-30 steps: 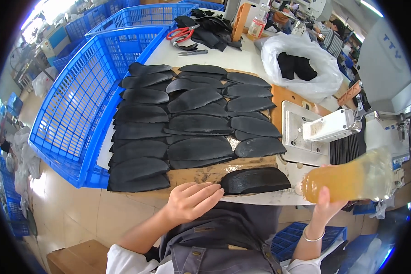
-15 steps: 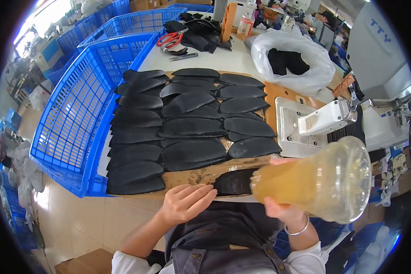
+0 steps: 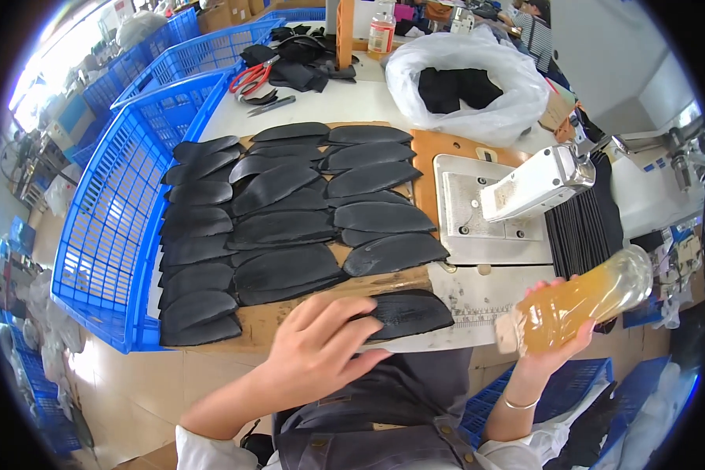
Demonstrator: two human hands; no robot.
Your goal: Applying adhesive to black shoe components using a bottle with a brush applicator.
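My right hand (image 3: 560, 352) is wrapped round a clear bottle (image 3: 576, 307) of amber liquid. The bottle lies tilted, its pale mouth end low and to the left, apart from the black pieces. One black curved piece (image 3: 411, 315) rests by itself at the table's front edge, its surface glossy and marked. Over that piece's left end hovers my left hand (image 3: 321, 341), fingers bent and apart, the fingertips at or close to its edge. Several rows of similar black overlapping pieces (image 3: 286, 270) cover the brown board (image 3: 270, 317) beyond.
Blue plastic crates (image 3: 113, 227) stand at the left. Red-handled scissors (image 3: 252, 76), small snips (image 3: 272, 106) and black scraps lie at the back. A white plastic bag (image 3: 466, 74) with black material sits behind a sewing machine's metal arm (image 3: 536, 184). Another bottle (image 3: 381, 31) stands far back.
The bottle has moved right and away from the lone black piece, in my right hand. My left hand has lifted and spread its fingers. The whole view has shifted.
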